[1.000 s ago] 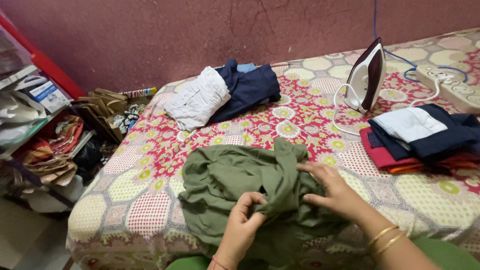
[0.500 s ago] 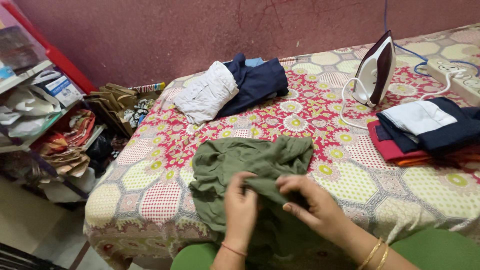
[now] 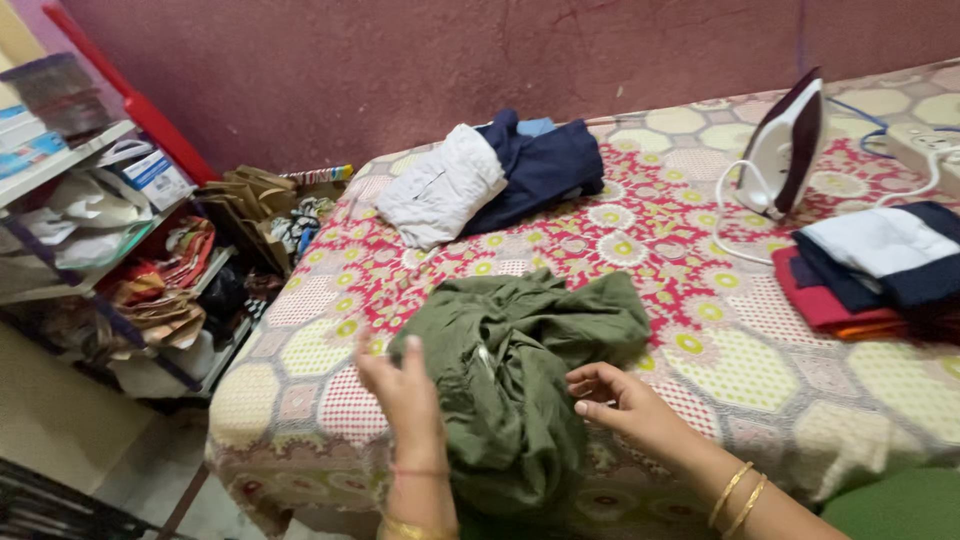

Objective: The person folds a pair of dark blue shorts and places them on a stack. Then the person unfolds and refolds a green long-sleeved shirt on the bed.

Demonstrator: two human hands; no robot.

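Note:
A crumpled olive-green garment (image 3: 520, 350) lies bunched on the patterned bedspread (image 3: 720, 380) in front of me. My left hand (image 3: 408, 392) is raised at the garment's left edge and grips a fold of the cloth. On the right side, my right hand (image 3: 622, 402) rests with loosely curled fingers against the fabric, with nothing clearly pinched in it. Both wrists wear gold bangles.
A white-and-maroon iron (image 3: 785, 145) stands upright at the back right, its cord running to a power strip (image 3: 925, 148). Folded clothes (image 3: 880, 265) are stacked at the right. A white and navy pile (image 3: 490, 180) lies at the back. Cluttered shelves (image 3: 90, 230) stand left of the bed.
My hands have moved apart: the left one went to the garment's left edge and the right one let go of its fold. The garment is more bunched. The view has shifted left.

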